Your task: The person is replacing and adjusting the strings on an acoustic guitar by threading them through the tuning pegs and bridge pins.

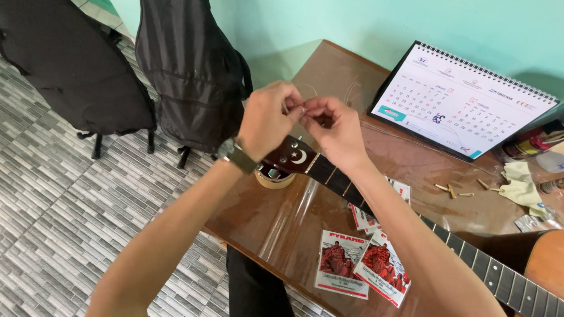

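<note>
Two red-white square packets [343, 263] | table [278, 223] | beside guitar neck [484, 269]

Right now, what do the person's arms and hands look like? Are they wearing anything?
Both arms are bare, with no sleeves in view. The left hand has a wristwatch with a dark case and an olive-green strap. The right hand wears nothing, no gloves or rings visible.
</note>
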